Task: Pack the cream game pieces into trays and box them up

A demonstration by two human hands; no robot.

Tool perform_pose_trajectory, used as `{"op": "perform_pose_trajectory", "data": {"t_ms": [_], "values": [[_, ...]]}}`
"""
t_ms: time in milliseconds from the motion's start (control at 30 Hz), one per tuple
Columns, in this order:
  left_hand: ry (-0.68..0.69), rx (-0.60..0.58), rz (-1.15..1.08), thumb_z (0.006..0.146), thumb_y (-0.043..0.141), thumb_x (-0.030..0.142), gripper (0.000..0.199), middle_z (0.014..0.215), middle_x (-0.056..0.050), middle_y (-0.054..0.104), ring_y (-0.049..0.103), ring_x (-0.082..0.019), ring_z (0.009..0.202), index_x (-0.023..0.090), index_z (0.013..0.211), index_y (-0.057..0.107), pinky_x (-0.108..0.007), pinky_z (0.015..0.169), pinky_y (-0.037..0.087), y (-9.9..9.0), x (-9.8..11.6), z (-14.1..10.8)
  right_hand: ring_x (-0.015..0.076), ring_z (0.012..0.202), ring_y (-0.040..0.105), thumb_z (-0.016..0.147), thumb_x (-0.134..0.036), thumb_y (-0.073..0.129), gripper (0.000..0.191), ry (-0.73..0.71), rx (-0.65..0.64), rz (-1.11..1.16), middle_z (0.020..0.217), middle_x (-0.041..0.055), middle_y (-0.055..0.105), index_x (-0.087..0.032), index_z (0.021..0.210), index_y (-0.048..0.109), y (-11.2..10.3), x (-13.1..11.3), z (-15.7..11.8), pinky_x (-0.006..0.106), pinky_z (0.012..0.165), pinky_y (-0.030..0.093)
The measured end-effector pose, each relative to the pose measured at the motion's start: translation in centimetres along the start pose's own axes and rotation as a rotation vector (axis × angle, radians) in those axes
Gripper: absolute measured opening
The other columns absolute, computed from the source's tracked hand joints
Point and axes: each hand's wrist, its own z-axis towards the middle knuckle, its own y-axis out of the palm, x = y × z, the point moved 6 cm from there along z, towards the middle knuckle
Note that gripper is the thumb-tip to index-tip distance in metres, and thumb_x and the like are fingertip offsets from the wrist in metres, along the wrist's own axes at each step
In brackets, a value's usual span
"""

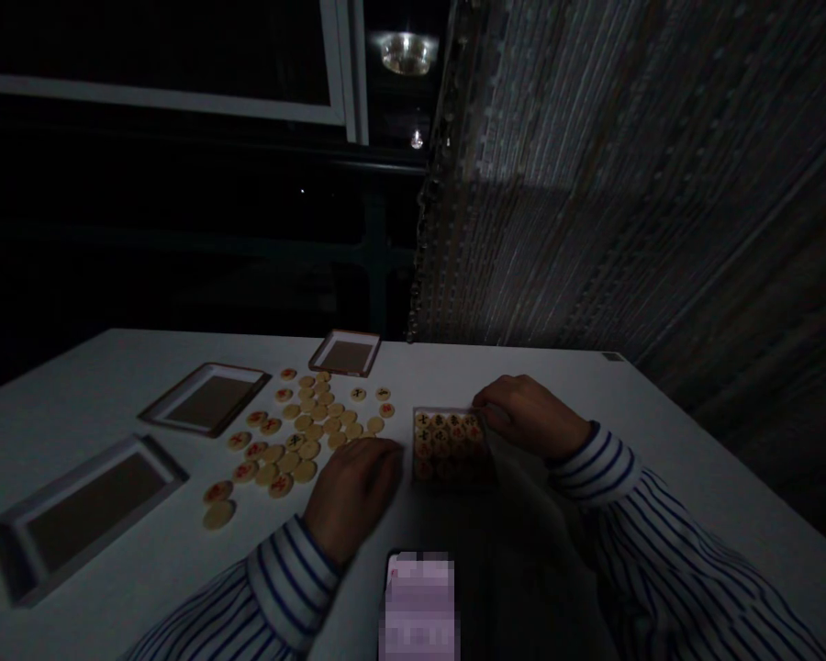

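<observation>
Head view: the box point(447, 410) lies between my left hand point(354, 491) and right hand point(533, 418), right fingers point(494, 398) at its far corner; all curled, pinching I cannot tell.

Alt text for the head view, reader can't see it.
A person's right hand is at the far right corner of a box of round pieces, the left hand between the box and loose pieces, on a white table in dim light. Three shallow trays lie left of and beyond the loose pieces; a lit phone shows at the bottom.
</observation>
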Motion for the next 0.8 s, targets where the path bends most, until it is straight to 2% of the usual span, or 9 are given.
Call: {"op": "perform_pose_trajectory", "data": {"t_ms": [267, 500, 800], "values": [[0.011, 0.04, 0.015, 0.079, 0.04, 0.021, 0.02, 0.086, -0.004, 0.063, 0.057, -0.016, 0.081, 0.019, 0.089, 0.058, -0.032, 0.075, 0.044, -0.5, 0.2, 0.0, 0.0169, 0.082, 0.054, 0.078, -0.019, 0.04, 0.023, -0.032, 0.021, -0.012, 0.084, 0.0058, 0.063, -0.016, 0.09, 0.06, -1.2, -1.3, -0.3, 0.029, 0.076, 0.036], [0.031, 0.062, 0.006, 0.078, 0.041, 0.02, 0.02, 0.082, -0.005, 0.063, 0.057, -0.016, 0.079, 0.018, 0.086, 0.059, -0.032, 0.074, 0.044, -0.7, 0.4, 0.0, 0.0179, 0.086, 0.053, 0.078, -0.021, 0.041, 0.026, -0.016, 0.104, 0.009, 0.091, 0.0069, 0.062, -0.016, 0.096, 0.058, -2.0, -2.1, -0.7, 0.032, 0.079, 0.036], [0.018, 0.032, -0.029, 0.079, 0.041, 0.019, 0.019, 0.082, -0.005, 0.062, 0.056, -0.016, 0.079, 0.018, 0.087, 0.059, -0.031, 0.074, 0.044, -1.6, 0.8, -0.9, 0.0174, 0.083, 0.054, 0.08, -0.024, 0.039, 0.026, -0.034, 0.091, 0.022, 0.088, 0.0062, 0.062, -0.018, 0.098, 0.058, -1.8, -3.9, -0.6, 0.031, 0.075, 0.038]]}}
